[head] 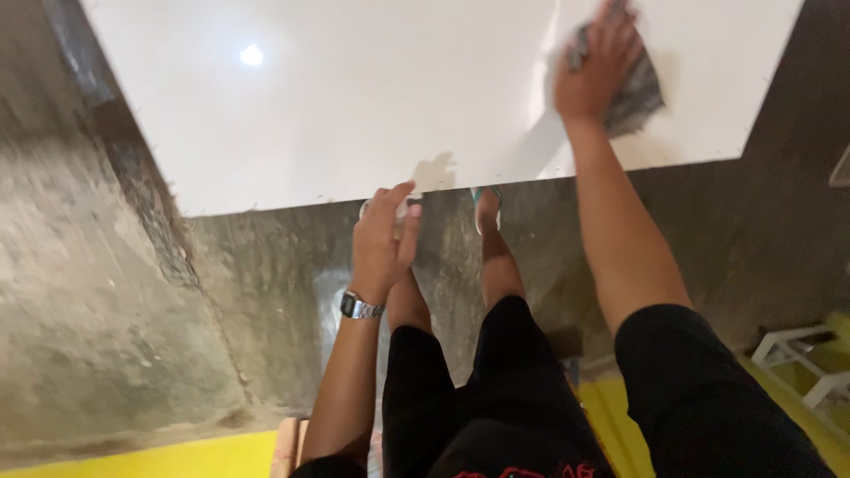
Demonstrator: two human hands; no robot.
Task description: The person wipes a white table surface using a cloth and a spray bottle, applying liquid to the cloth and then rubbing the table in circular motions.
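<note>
A large glossy white board (354, 97) lies flat below me, its near edge running across the middle of the view. My right hand (595, 62) presses a dark grey rag (639, 88) onto the board near its far right part, fingers spread over the cloth. My left hand (382, 237), with a metal wristwatch (360, 306), hovers at the board's near edge with fingers loosely curled around a small white object (403, 209) that I cannot identify. My legs in black shorts and my sandalled foot (487, 205) stand just under that edge.
Rough grey concrete floor (97, 310) surrounds the board. A yellow strip (159, 456) runs along the bottom left. A white metal frame (810, 358) sits at the lower right. A ceiling light reflects as a bright spot (251, 56) on the board.
</note>
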